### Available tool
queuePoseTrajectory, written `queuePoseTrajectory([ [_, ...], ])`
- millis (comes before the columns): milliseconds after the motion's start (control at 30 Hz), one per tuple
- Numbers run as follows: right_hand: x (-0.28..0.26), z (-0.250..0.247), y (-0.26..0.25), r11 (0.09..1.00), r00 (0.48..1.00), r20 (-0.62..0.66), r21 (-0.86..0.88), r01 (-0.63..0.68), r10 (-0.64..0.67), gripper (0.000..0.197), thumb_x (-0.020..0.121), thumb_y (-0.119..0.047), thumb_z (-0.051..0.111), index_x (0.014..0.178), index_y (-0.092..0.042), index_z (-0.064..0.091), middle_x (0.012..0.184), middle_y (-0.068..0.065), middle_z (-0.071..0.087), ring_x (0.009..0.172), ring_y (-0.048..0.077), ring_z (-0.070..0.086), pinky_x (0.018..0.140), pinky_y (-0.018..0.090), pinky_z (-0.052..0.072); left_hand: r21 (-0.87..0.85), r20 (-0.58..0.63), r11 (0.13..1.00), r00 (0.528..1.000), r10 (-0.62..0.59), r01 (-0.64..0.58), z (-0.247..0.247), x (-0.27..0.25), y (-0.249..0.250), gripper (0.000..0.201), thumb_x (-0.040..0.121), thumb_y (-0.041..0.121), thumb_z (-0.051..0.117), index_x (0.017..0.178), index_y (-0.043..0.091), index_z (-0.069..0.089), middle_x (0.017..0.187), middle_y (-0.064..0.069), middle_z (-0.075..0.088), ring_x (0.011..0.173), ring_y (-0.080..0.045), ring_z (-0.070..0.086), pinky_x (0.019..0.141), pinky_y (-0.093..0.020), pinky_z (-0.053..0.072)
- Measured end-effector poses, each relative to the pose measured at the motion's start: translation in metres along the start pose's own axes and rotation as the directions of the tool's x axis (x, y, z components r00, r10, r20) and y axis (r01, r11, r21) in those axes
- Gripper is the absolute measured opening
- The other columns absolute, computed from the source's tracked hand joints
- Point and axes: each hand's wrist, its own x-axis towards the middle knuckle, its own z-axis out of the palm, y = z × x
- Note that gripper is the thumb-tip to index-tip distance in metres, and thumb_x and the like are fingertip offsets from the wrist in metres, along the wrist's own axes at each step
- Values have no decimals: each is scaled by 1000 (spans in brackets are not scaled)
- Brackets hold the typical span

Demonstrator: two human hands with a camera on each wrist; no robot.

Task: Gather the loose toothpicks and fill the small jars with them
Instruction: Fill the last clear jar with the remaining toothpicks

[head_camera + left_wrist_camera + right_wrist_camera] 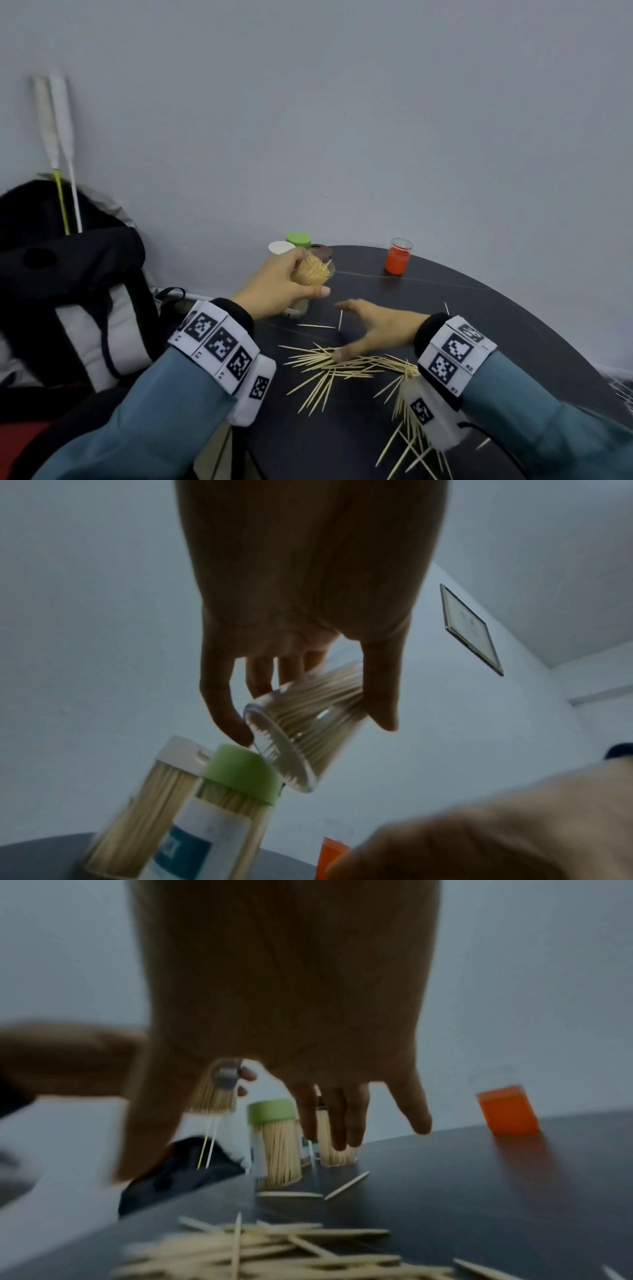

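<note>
Dark round table (445, 308) against grey wall. Left hand (284, 284) wrapped round a tilted clear jar (308, 723), toothpick-packed, lifted only in wrist view. Right hand (373, 329) spread, thumb touching loose toothpicks (342, 363). Far right, orange jar (397, 257).

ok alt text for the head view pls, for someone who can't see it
A person's left hand holds an open jar full of toothpicks above a dark table, while the right hand reaches, fingers spread, over the loose toothpicks.
</note>
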Motion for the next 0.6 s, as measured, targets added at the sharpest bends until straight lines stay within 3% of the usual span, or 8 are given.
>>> queuePoseTrajectory([
  [67, 1, 7, -13, 972, 994, 112, -236, 16, 11, 111, 74, -47, 73, 150, -20, -4, 158, 0, -3, 145, 19, 2, 117, 49, 6, 12, -36, 1000, 999, -9, 9, -10, -4, -4, 36, 76, 20, 76, 103, 13, 52, 82, 11, 56, 71, 3, 50, 60, -5, 39],
  [133, 7, 14, -24, 943, 987, 160, -328, 45, 8, 122, 70, -48, 75, 148, -21, -14, 157, -1, -11, 145, 18, -6, 114, 57, -1, 19, -43, 999, 999, -25, 26, -18, -7, -8, 41, 76, 22, 76, 108, 9, 54, 89, 6, 61, 75, -1, 54, 62, -6, 41],
  [200, 16, 21, -32, 920, 987, 158, -383, 78, -18, 125, 68, -47, 78, 148, -19, -13, 158, 0, -4, 145, 20, 0, 115, 56, 1, 20, -41, 999, 998, -42, 43, -24, -12, -11, 45, 76, 23, 76, 113, 9, 55, 96, 2, 64, 80, -4, 57, 64, -6, 42],
  [267, 24, 26, -36, 910, 988, 144, -400, 110, -56, 123, 66, -45, 80, 150, -17, -5, 155, 2, 7, 143, 22, 10, 117, 49, 12, 20, -47, 999, 998, -45, 46, -29, -16, -13, 41, 76, 21, 76, 109, 11, 55, 93, 6, 62, 78, 1, 55, 63, -4, 41],
  [400, 32, 25, -36, 915, 983, 110, -361, 179, -149, 95, 70, -40, 78, 145, -12, 26, 142, 3, 26, 132, 20, 27, 111, 30, 28, 39, -65, 998, 997, -40, 42, -36, -22, -15, 38, 76, 23, 77, 105, 17, 53, 87, 11, 59, 74, 5, 52, 61, -3, 39],
  [500, 36, 23, -32, 916, 964, 79, -301, 264, -252, 64, 76, -31, 76, 129, -11, 46, 118, 3, 41, 104, 14, 40, 82, 11, 33, 74, -65, 996, 997, -42, 47, -39, -25, -16, 39, 76, 25, 76, 107, 15, 53, 87, 10, 58, 74, 5, 51, 60, -3, 39],
  [567, 36, 23, -31, 898, 949, 69, -309, 313, -307, 48, 80, -27, 72, 120, -10, 53, 104, -1, 42, 89, 10, 39, 64, 6, 30, 76, -63, 996, 997, -39, 43, -40, -26, -16, 39, 77, 24, 76, 108, 14, 53, 85, 11, 57, 72, 5, 51, 60, -4, 39],
  [600, 36, 23, -29, 892, 944, 68, -313, 327, -323, 41, 81, -25, 71, 117, -11, 55, 101, -2, 43, 87, 10, 39, 63, 7, 30, 75, -61, 996, 997, -39, 43, -39, -26, -15, 39, 77, 24, 76, 108, 14, 53, 85, 12, 57, 72, 5, 50, 59, -4, 39],
])
